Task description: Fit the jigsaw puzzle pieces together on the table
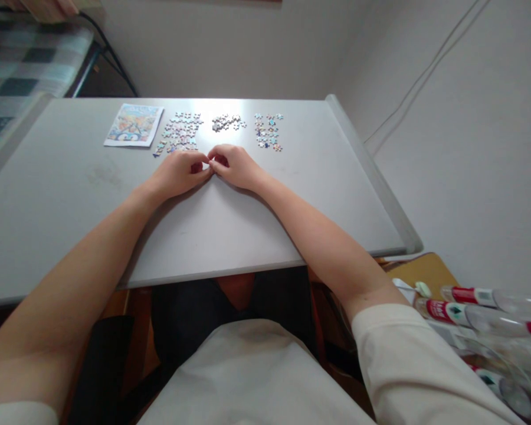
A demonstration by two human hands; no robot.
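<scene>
My left hand (180, 173) and my right hand (235, 165) meet over the table, thumbs and fingertips pinched together. Whatever sits between the fingertips is too small and hidden to make out. Just beyond my left hand lie rows of jigsaw puzzle pieces (180, 131), the nearest partly covered by it. A heap of puzzle pieces (227, 122) is behind my right hand, some grey side up. Farther right, more puzzle pieces (269, 131) are laid out in columns. The printed picture sheet (133, 125) with a colourful drawing rests flat at the left.
A white table (230, 236) with raised side edges (371, 171) stands against the wall. Plastic bottles (473, 316) with red labels are low on the right. A checked cloth (30, 56) covers another surface at the far left. A cable (418, 79) runs along the right wall.
</scene>
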